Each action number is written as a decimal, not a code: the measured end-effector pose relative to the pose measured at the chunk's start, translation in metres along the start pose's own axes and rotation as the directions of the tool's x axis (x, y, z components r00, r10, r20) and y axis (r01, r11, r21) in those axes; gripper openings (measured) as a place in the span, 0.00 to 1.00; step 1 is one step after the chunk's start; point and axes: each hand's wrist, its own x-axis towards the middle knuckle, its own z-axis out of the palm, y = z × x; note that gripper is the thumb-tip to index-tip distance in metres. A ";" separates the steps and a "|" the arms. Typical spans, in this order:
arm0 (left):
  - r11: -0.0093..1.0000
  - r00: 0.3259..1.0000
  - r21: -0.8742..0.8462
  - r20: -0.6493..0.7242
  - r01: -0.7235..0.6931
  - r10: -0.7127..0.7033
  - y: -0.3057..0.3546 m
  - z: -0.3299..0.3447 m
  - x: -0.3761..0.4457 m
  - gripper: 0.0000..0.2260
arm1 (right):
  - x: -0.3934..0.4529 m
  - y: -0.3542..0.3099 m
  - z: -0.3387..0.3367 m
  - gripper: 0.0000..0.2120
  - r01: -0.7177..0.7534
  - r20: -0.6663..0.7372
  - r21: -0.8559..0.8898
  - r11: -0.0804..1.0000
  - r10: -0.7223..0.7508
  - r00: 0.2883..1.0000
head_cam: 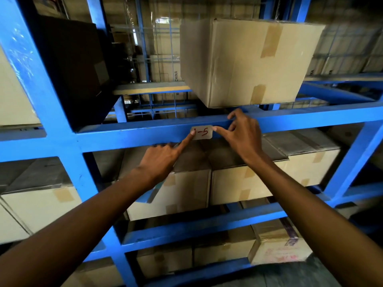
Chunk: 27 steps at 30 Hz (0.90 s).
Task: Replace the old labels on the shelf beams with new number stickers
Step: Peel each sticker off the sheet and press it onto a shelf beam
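A white label (pixel 203 132) with "-5" written in red sits on the front face of the blue shelf beam (pixel 128 135). My left hand (pixel 163 160) reaches up from below. Its straight index fingertip presses the label's left end and covers the first character, while its other fingers are curled. My right hand (pixel 242 137) comes from the right. Its index fingertip touches the label's right edge and its thumb rests on the top of the beam.
A taped cardboard box (pixel 244 63) stands on the shelf just above the beam, overhanging it. More cartons (pixel 259 179) fill the levels below. A blue upright (pixel 47 104) rises at the left and a dark box (pixel 74 67) sits at the upper left.
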 end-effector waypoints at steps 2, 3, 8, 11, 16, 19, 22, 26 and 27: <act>1.000 1.000 -0.020 0.020 0.012 -0.012 0.000 -0.005 0.001 0.48 | 0.002 0.005 -0.001 0.19 0.069 0.019 0.028 0.997 -0.070 0.997; 1.000 0.999 -0.022 0.029 0.018 -0.018 0.001 -0.008 0.003 0.47 | 0.002 0.005 0.001 0.19 0.129 0.021 0.013 0.992 -0.129 0.991; 0.996 0.997 0.071 0.050 0.049 -0.052 0.009 -0.024 0.009 0.45 | 0.019 0.001 0.008 0.25 0.194 0.141 -0.043 0.980 -0.186 0.972; 0.988 0.998 0.143 0.030 0.055 -0.060 0.013 -0.025 0.005 0.44 | 0.023 0.019 0.001 0.25 0.135 0.172 -0.020 0.991 -0.130 0.977; 0.988 1.000 0.154 0.013 0.011 -0.013 0.008 -0.017 -0.001 0.43 | 0.015 0.035 -0.008 0.25 0.199 0.143 -0.049 0.979 -0.191 0.971; 0.986 0.999 0.164 0.030 -0.026 0.021 0.007 -0.010 0.001 0.44 | 0.009 0.024 -0.001 0.27 0.264 0.176 -0.078 0.961 -0.248 0.953; 0.988 0.998 0.151 0.060 -0.025 0.016 0.008 -0.005 0.002 0.45 | 0.006 0.006 0.013 0.28 0.328 0.226 -0.072 0.942 -0.305 0.925; 0.986 0.998 0.164 0.057 -0.025 0.016 0.003 -0.005 -0.001 0.45 | 0.006 0.007 0.019 0.28 0.295 0.230 -0.015 0.955 -0.284 0.931; 0.984 0.998 0.174 0.053 -0.027 0.018 0.001 -0.005 -0.002 0.45 | 0.007 0.010 0.018 0.28 0.293 0.237 0.008 0.956 -0.286 0.928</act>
